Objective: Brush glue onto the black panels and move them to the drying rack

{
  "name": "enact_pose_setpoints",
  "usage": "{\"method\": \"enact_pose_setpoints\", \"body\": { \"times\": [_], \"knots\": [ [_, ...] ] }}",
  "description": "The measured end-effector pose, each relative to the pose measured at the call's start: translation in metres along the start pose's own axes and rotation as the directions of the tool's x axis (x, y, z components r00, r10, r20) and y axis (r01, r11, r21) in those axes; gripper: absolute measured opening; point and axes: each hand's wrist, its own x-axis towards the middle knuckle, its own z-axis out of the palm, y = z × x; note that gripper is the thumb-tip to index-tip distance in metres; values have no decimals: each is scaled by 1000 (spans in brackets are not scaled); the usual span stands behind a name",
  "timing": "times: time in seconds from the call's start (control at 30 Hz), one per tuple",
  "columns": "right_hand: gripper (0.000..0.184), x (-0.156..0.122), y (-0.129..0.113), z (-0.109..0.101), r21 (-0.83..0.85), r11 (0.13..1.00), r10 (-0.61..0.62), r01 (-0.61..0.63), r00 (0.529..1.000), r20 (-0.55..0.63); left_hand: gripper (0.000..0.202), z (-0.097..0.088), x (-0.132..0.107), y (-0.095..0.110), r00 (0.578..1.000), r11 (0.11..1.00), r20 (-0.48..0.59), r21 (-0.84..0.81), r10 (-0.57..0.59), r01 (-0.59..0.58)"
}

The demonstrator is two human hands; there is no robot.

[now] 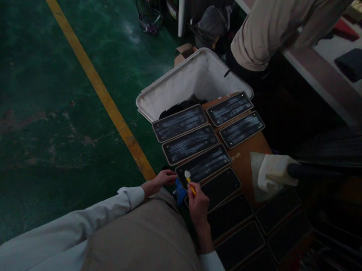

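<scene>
My right hand (199, 203) grips a small brush (190, 182) by its yellow handle. The brush's white-loaded tip is over the near left end of a black rectangular panel (208, 160) with rounded corners and pale edges. White streaks cover much of this panel's face. At its left corner, my left hand (164, 179) has its fingers closed against the edge; the fingertips are partly hidden. Beyond it lie more white-streaked panels (189, 144), side by side. Closer to me are several plain black panels (222, 188).
The panels rest on a brown board (249, 157). A white plastic jug (273, 173) with a dark handle-like piece stands at its right. Behind is a whitish bin (175, 83) with dark contents. Another person's sleeve or trouser leg (262, 34) shows beyond. A yellow line (100, 92) crosses the green floor.
</scene>
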Motion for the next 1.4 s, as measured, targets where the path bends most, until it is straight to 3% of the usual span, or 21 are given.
{"method": "enact_pose_setpoints", "body": {
  "times": [0.1, 0.2, 0.3, 0.43, 0.53, 0.7, 0.87, 0.97, 1.1, 1.27, 1.4],
  "knots": [
    [27, -5, -7, -3, 118, 993, 7, -13, 999, 54, 49, -2, 0, -1, 1000, 1000, 19, 11, 2, -2],
    [29, 29, 10, -20, 125, 992, 43, -30, 995, -95, 48, -3, 2, -4, 1000, 1000, 22, 8, -1, 1],
    [32, 77, 36, -37, 25, 999, 48, -43, 963, -265, 46, -4, 5, -7, 1000, 1000, 20, -3, 0, 1],
    [35, 105, 51, -39, -124, 991, 12, -56, 945, -327, 42, -4, 6, -7, 999, 1000, 32, -7, 5, -4],
    [34, 86, 38, -23, -146, 989, -33, -3, 970, -242, 41, -4, 3, -4, 999, 1000, 33, 2, -1, 1],
    [27, 18, -4, 9, -9, 998, -55, 55, 998, -31, 41, -4, 2, -2, 999, 1000, 47, -9, 1, 0],
    [25, -17, -18, 4, 322, 934, 163, -157, 987, 6, 37, -6, 5, -7, 999, 1000, 43, -12, -25, 25],
    [26, -21, 2, -20, 342, 914, 263, -217, 960, -93, 40, -8, 3, -13, 998, 998, 37, -24, -57, 58],
    [30, -29, 51, -62, 200, 944, 309, -261, 914, -265, 45, -3, -12, -29, 980, 982, 108, 102, -170, 159],
    [37, -36, 113, -102, -1, 955, 271, -295, 880, -389, 46, 25, -37, -54, 914, 940, 304, 289, -269, 180],
    [43, -29, 146, -114, -107, 957, 205, -270, 890, -407, 46, 50, -46, -69, 903, 935, 327, 305, -280, 179]
  ]
}}
